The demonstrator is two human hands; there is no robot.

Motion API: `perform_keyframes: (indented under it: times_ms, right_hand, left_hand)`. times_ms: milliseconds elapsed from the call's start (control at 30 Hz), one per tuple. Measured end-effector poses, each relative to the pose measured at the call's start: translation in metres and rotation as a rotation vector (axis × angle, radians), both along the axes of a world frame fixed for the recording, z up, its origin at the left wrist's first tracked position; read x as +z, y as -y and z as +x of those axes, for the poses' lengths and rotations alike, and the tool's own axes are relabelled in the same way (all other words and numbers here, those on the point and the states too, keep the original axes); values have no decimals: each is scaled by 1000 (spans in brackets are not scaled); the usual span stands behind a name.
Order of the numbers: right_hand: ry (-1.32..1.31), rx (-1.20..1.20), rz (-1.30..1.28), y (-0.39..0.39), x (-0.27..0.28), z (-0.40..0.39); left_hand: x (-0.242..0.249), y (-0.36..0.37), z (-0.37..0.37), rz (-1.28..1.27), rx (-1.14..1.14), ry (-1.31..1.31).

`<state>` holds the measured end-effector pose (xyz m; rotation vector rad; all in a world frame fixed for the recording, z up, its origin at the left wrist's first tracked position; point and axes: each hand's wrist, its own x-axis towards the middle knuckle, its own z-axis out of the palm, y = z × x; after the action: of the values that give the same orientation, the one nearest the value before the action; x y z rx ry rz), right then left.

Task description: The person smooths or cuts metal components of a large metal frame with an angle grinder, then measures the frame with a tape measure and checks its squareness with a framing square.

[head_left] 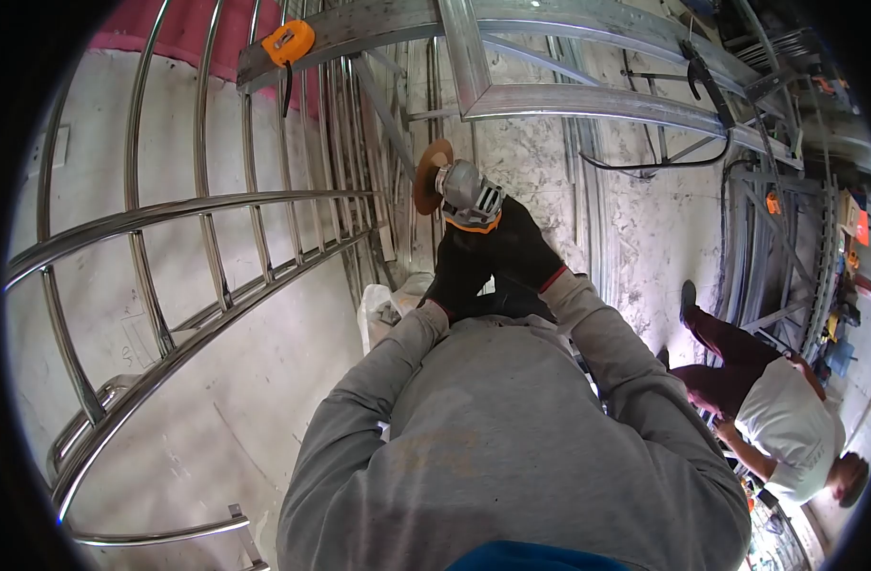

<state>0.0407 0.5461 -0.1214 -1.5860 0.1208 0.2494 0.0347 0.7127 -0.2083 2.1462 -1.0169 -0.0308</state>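
Observation:
An angle grinder with a grey metal head, an orange band and a brown disc is held out in front of my body. My right hand, in a black glove with a red cuff edge, is closed around the grinder's body. Close against it, my left hand, also in a black glove, is closed on the lower part of the tool. The dark gloves blend together, so single fingers are hard to make out. The disc points up and left, apart from the metal frames.
Left stands a shiny tubular railing. Ahead, a metal frame carries an orange tape measure on its left end. A black cable hangs at its right. Another person is at the right, near cluttered shelving. A whitish bag lies by my left forearm.

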Motion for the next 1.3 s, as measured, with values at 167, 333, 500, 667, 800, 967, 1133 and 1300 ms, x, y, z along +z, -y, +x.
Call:
perform_keyframes:
  times_ms: [167, 333, 500, 667, 800, 967, 1133, 1300]
  right_hand:
    - [40, 32, 22, 19, 26, 7]
    - [366, -77, -472, 47, 62, 30]
    - [627, -159, -963, 49, 97, 56]
    - [760, -196, -1054, 47, 94, 74]
    - [682, -116, -995, 49, 90, 81]
    - [659, -78, -1040, 47, 90, 81]
    - [635, -82, -1000, 52, 82, 81]
    - [659, -122, -954, 51, 80, 81]
  left_hand:
    - [50, 24, 8, -511, 314, -810]
    - [68, 24, 18, -527, 295, -866]
    - [52, 25, 17, -421, 304, -718]
    - [50, 33, 15, -393, 342, -652]
    - [60, 39, 16, -420, 389, -763]
    - [74, 44, 19, -424, 402, -832]
    - [75, 48, 19, -393, 420, -753]
    - [69, 50, 20, -410, 414, -701]
